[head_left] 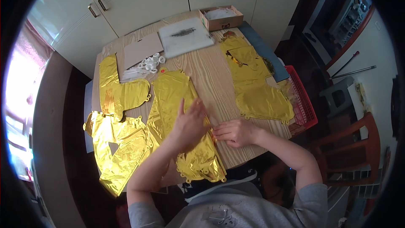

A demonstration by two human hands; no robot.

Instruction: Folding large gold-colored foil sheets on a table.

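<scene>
A flat, uninflated gold foil balloon point(171, 87) lies creased on the table in front of me. Above its right edge is my left hand point(190, 122), slightly blurred, with its fingers apart and no object visible in it. My right hand point(236, 133) is closed beside that same edge, fingertips pinching the foil rim. A small orange-red spot shows at these fingertips; what it is I cannot make out. More flat gold foil balloons lie around: one at the lower left point(122, 148), an angular one at the upper left point(110, 76), and one on the right point(261, 97).
White ring-shaped pieces point(152, 63) lie beside a grey-beige board point(141, 50). Behind them are a white translucent packet point(185, 37) and an open cardboard box point(221, 18). A red plastic basket point(301, 97) stands off the table's right edge, near a wooden chair point(350, 143).
</scene>
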